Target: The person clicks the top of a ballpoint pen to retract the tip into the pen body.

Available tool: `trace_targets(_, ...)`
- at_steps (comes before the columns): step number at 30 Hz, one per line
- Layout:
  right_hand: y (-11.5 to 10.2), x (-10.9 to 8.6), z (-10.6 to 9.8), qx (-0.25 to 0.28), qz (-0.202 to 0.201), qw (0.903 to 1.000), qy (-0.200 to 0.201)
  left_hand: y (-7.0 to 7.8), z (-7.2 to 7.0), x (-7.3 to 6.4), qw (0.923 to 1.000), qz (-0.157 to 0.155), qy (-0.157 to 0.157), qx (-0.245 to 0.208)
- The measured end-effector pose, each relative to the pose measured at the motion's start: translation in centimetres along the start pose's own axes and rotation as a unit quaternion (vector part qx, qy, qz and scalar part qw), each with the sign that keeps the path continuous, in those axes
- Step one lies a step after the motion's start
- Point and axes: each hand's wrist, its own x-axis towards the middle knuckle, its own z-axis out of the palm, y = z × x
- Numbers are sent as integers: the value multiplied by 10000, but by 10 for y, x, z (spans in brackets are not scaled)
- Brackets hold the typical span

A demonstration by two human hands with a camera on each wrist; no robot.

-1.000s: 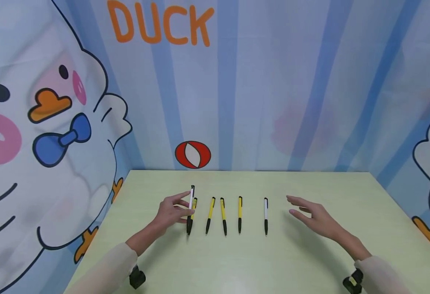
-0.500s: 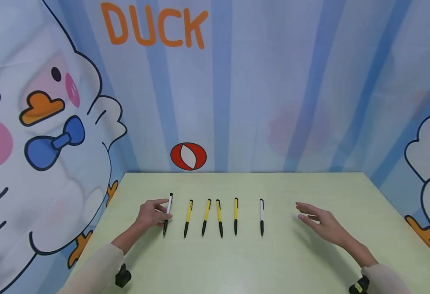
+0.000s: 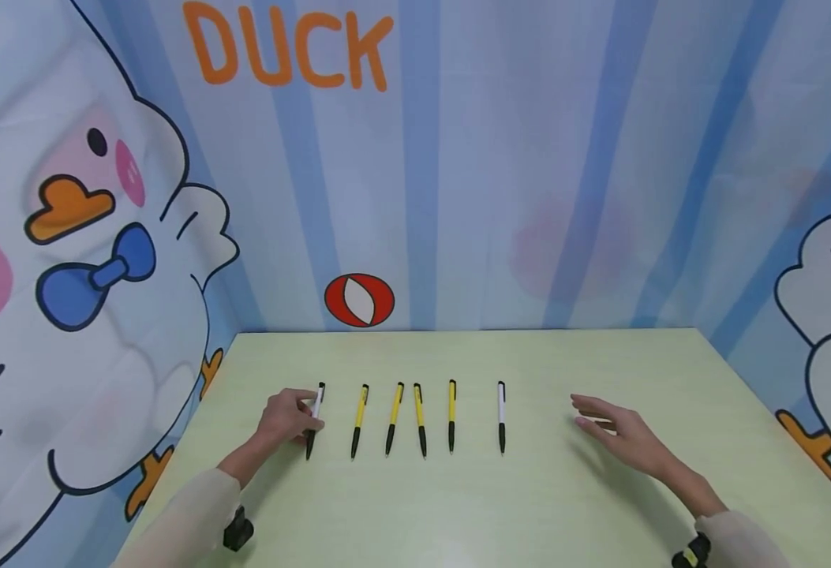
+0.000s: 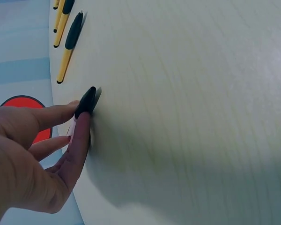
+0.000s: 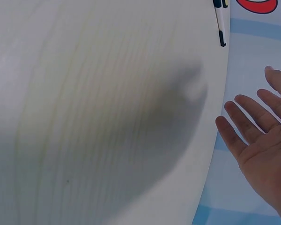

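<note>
At the left end of a row of pens, my left hand (image 3: 289, 416) pinches a white pen with a black grip (image 3: 318, 402) between thumb and fingers. In the left wrist view the black grip of that pen (image 4: 86, 103) shows close over the tabletop; the fingers hide most of its white barrel. To its right lie several yellow pens with black grips, the nearest yellow pen (image 3: 361, 406) a short way off. Another white pen (image 3: 502, 402) lies at the row's right end. Beyond it my right hand (image 3: 617, 431) hovers above the table with fingers loosely extended, holding nothing.
The pale wood-grain table (image 3: 429, 513) runs back to a blue striped curtain (image 3: 472, 197) printed with cartoon ducks. A red and white ball print (image 3: 360, 300) sits just above the table's back edge.
My left hand carried the white pen leftward, away from beside the leftmost yellow pen, and lowered it to the table. The right hand moved slightly right. The head view shifted a little.
</note>
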Motion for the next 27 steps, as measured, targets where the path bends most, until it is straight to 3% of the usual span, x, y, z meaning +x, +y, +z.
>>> trace_targets(6,2,-2,-2,-34,-36,10000,54,10,-7,3,9996,57,192,180)
trace_targets(11,1,0,-3,-85,-2,10000,25,24,-7,3,9993,216,35,-299)
trace_targets(18,-5,-1,-6,-63,-66,9999,-70,41,18,3,9971,192,-511,-526)
trace_targets(22,-8,2,-6,-64,-161,9998,-120,52,31,5,9979,54,-570,-304)
trace_targets(27,-11,4,-2,-25,-127,9995,-273,59,42,8,9984,-4,-452,331)
